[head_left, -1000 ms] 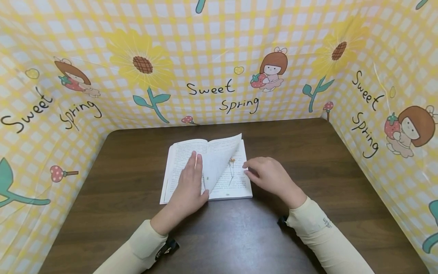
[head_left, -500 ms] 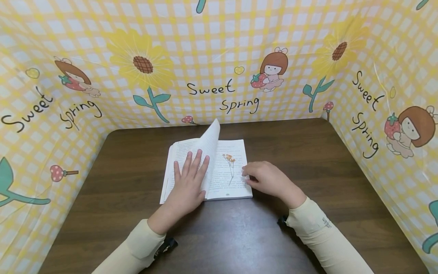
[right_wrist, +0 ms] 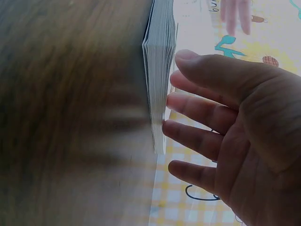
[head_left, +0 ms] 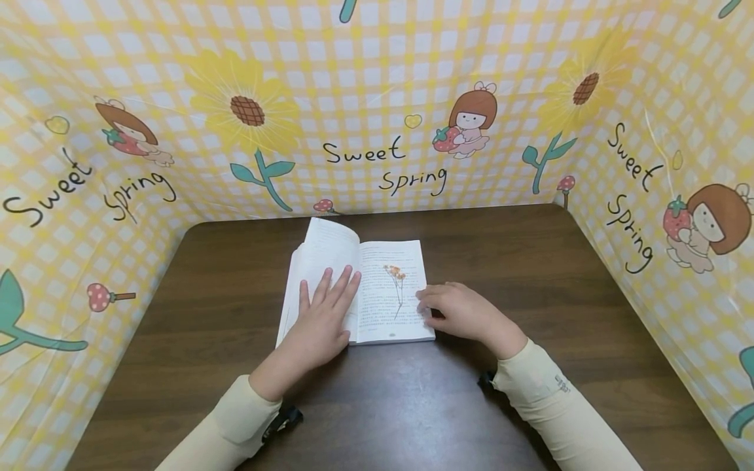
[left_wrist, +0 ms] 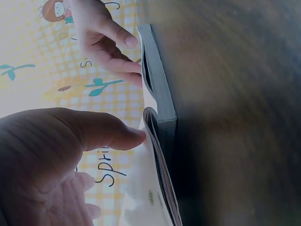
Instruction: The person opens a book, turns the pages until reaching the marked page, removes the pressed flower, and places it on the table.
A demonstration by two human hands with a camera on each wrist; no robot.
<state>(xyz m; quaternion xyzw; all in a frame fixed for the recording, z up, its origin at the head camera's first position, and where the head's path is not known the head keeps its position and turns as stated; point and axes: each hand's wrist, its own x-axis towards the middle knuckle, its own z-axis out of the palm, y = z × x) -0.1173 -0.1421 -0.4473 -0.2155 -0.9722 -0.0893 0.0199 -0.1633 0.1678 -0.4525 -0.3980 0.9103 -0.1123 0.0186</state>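
An open book lies on the table in the head view. Across its right page is a dried flower sprig with small orange blossoms and thin stems. My left hand rests on the left pages with fingers spread, and the top of a page curls up beyond its fingertips. In the left wrist view, the left thumb presses the page near the spine. My right hand holds its fingertips at the book's right edge. The right wrist view shows its fingers extended beside the page block.
The brown wooden table extends around the book on every side. A yellow checked cloth printed with sunflowers and cartoon girls hangs along the back and both sides. Black straps show at the wrists.
The page has turned over from right to left, uncovering the whole flower sprig. The left hand has spread its fingers over the left pages. My right hand has shifted only slightly.
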